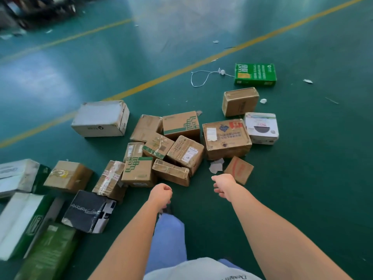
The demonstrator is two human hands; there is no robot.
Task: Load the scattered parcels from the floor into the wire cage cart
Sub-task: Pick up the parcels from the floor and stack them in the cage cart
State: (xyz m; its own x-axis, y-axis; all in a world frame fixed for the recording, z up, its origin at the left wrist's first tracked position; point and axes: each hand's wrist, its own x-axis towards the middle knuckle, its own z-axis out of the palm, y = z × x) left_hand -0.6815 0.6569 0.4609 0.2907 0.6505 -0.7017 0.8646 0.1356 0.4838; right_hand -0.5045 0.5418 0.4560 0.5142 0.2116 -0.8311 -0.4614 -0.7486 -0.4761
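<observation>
Several cardboard parcels lie scattered on the green floor. Nearest my hands is a taped brown box (171, 172), with a green-printed box (138, 170) to its left and a labelled box (186, 153) behind it. A big worn carton (226, 138) lies to the right, and a small box (239, 169) in front of it. My left hand (161, 194) hangs loosely curled and holds nothing, just short of the taped box. My right hand (223, 184) is also loosely curled and empty, between the taped box and the small box. The wire cage cart is not in view.
A large white box (101, 119) lies left of the pile, and a green box (255, 74) at the far right. A black box (88, 212) and green-and-white cartons (24, 223) crowd the lower left. A white string (198, 77) and paper scraps litter the floor. Yellow lines cross it.
</observation>
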